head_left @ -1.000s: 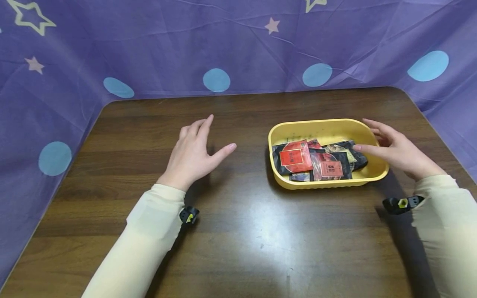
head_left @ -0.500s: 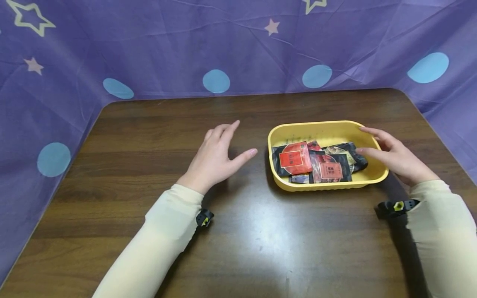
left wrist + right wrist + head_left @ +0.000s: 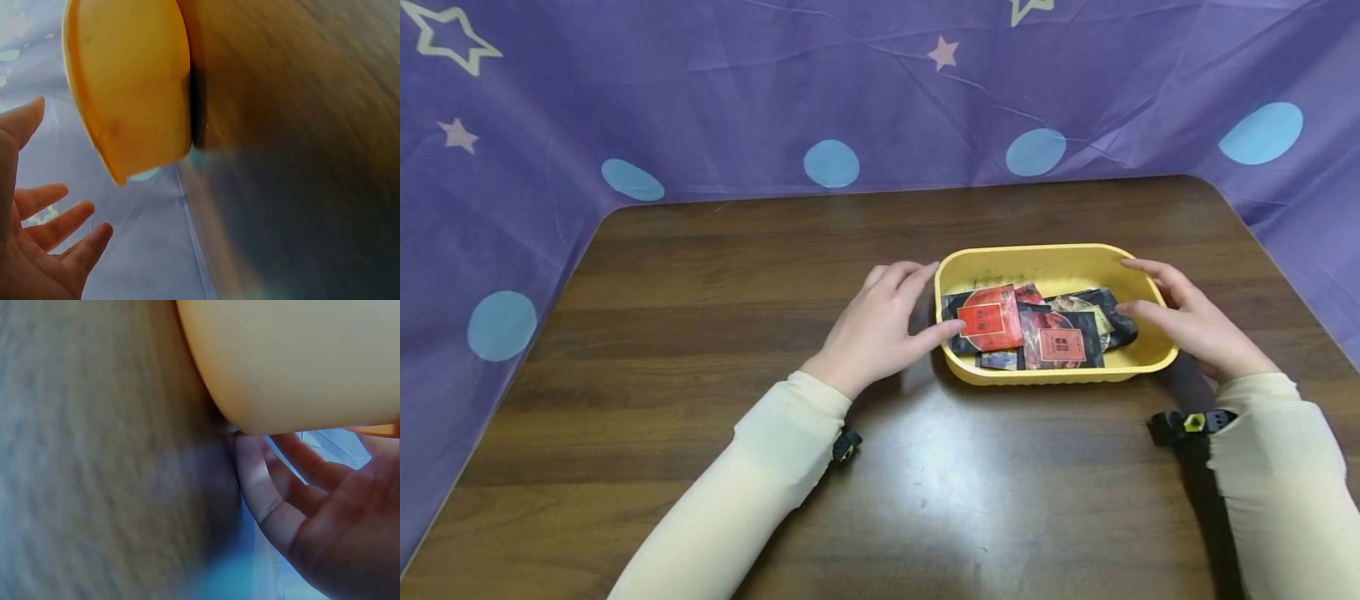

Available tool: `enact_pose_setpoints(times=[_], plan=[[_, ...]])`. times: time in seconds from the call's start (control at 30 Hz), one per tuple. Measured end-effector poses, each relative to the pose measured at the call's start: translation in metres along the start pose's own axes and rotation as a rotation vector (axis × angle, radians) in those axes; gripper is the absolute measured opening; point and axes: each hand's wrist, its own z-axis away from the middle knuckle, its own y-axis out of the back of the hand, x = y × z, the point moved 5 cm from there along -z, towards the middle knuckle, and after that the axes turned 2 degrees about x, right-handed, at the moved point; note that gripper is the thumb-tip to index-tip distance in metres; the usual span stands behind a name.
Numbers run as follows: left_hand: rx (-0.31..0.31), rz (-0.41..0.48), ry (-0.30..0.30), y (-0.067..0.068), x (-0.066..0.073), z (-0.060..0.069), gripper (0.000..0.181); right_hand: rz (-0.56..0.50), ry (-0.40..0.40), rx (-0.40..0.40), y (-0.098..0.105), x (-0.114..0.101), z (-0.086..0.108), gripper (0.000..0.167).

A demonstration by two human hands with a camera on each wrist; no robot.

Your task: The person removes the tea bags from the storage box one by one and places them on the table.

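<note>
A yellow plastic basket (image 3: 1037, 265) stands on the table, with several flat sachets in black, red and pink inside, among them a red-labelled sachet (image 3: 988, 318) and a pink-labelled sachet (image 3: 1062, 343). The right hand (image 3: 1202, 323) grips the basket's right end, thumb over the rim and fingers against the outer wall. In the right wrist view those fingers (image 3: 253, 475) bend against the underside of the basket (image 3: 300, 362). At the left end, the left hand (image 3: 883, 329) spreads its thumb and fingers; the left wrist view shows a gap between its fingertips (image 3: 100, 234) and the basket (image 3: 134, 81).
The brown wooden table (image 3: 715, 333) reaches back to a purple cloth (image 3: 730, 92) with stars and blue dots, which also hangs along both sides. Each wrist carries a black strap, such as the left strap (image 3: 846, 446).
The left hand has moved right across the table to the basket's left end. The right hand has shifted slightly left onto the basket's right end. The basket has hardly moved.
</note>
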Motion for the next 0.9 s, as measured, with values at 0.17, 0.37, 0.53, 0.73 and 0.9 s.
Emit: enact_pose_setpoints(times=[0.17, 0.37, 0.53, 0.73, 0.9], plan=[[-0.031, -0.032, -0.056, -0.007, 0.013, -0.009, 0.075, -0.043, 0.001, -0.006, -0.002, 0.001, 0.0, 0.057], [-0.091, -0.094, -0.121, -0.017, 0.027, -0.024, 0.074, -0.089, -0.014, -0.036, -0.003, 0.006, -0.004, 0.055], [-0.143, -0.152, -0.167, -0.029, 0.037, -0.038, 0.075, -0.137, -0.019, -0.058, -0.005, 0.008, -0.005, 0.052], [-0.197, -0.172, -0.182, -0.043, 0.044, -0.047, 0.074, -0.129, -0.015, -0.065, -0.006, 0.009, -0.005, 0.05], [-0.235, -0.19, -0.187, -0.051, 0.045, -0.051, 0.075, -0.121, -0.029, -0.076, -0.005, 0.011, -0.006, 0.049]])
